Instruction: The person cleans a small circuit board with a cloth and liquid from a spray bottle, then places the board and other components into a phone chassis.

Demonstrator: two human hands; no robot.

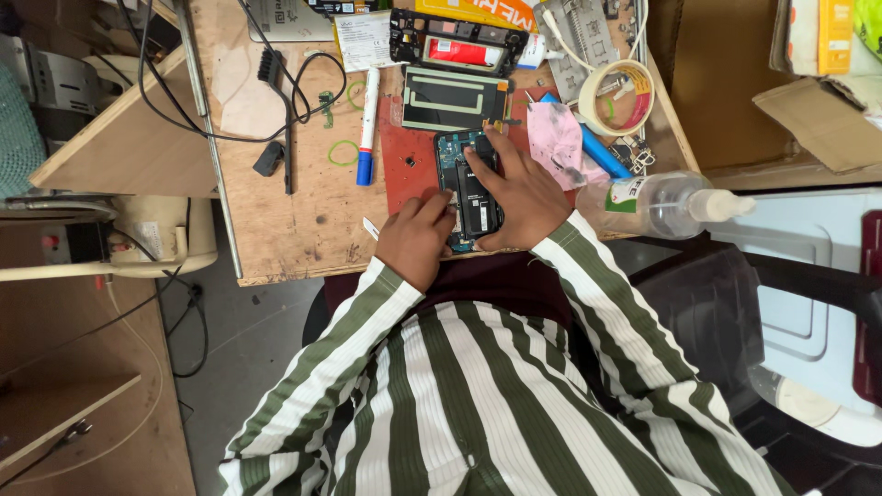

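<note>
Wooden bench (294,211): both hands' fingers (478,165) press opened phone (470,197).

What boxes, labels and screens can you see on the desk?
Screen panel: above the phone, flat rectangle, dark with pale border.
Orange package: top edge, orange with white print.
Paper leaflet: top middle, white.
Bottle label: right, on clear spray bottle, white, green and red.

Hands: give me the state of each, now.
Left hand: fingers curled, steadying the opened black phone with exposed circuit board.
Right hand: fingertips pressing on the phone's top.
</note>
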